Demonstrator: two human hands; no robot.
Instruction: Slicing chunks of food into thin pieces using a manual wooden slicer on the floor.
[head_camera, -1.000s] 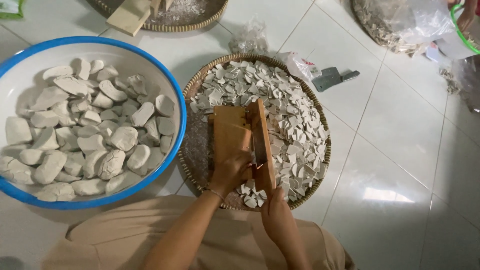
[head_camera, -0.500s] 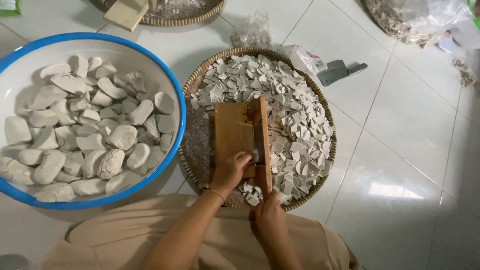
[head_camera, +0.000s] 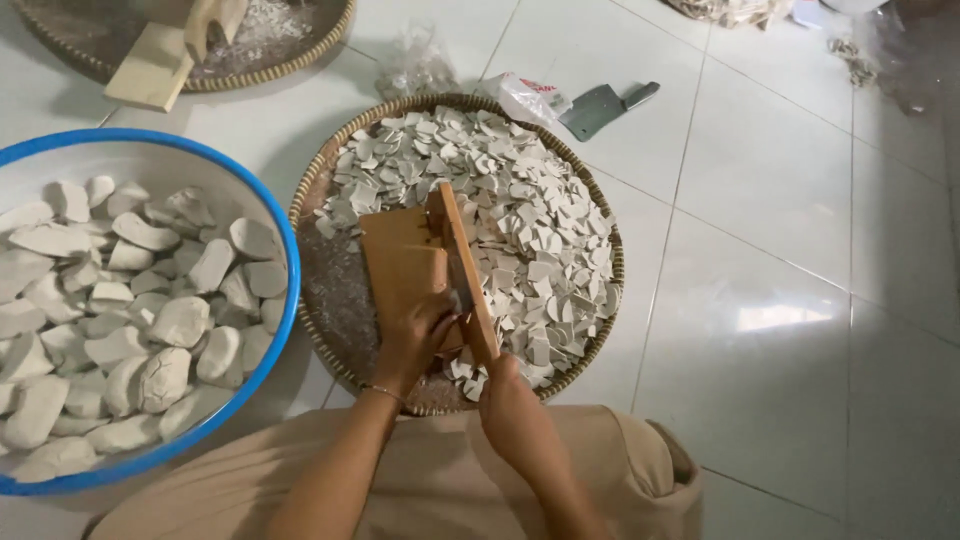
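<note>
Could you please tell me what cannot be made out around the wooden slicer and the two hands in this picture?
- Head view: left hand covers whatever it presses on the wooden slicer.
- The slicer's blade is too small to see.
- Right hand hides the slicer's near end.
- The blue-rimmed basin is cut off at the left edge.

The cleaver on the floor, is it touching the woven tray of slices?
Apart. The head view shows the cleaver lying on bare white tile beyond the woven tray, with a clear strip of floor between blade and rim.
</note>
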